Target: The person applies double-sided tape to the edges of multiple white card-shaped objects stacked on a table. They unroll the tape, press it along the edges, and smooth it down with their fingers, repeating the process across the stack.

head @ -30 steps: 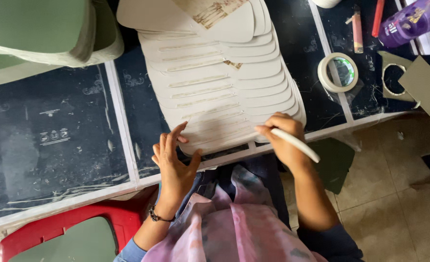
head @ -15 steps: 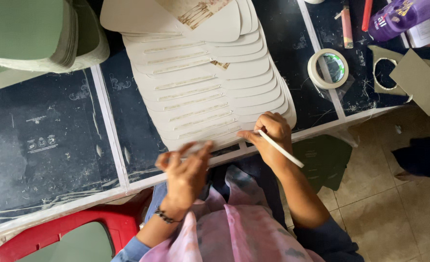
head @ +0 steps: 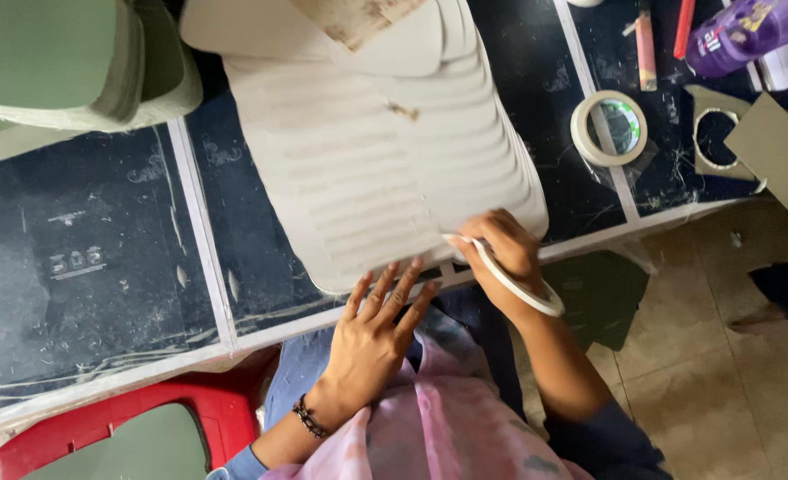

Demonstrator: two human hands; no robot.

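Currently your right hand point(head: 500, 253) pinches a white strip point(head: 509, 280) at the lower-centre edge of the fanned sheets point(head: 385, 169); strip runs down-right. Your left hand point(head: 376, 324), fingers spread and empty, sits just below-left, nearer the stack's bottom edge.

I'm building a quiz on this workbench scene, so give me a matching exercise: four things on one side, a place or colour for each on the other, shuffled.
Things:
1. roll of tape
2. plastic bottle
3. chair
4. white tool

Places or colours:
A. red, below the table's near edge
B. held in the right hand
C. purple, lying at the top right corner
D. flat on the dark table top, right of the pale stacked sheets

Pairs: 1-D, 2-C, 3-A, 4-B
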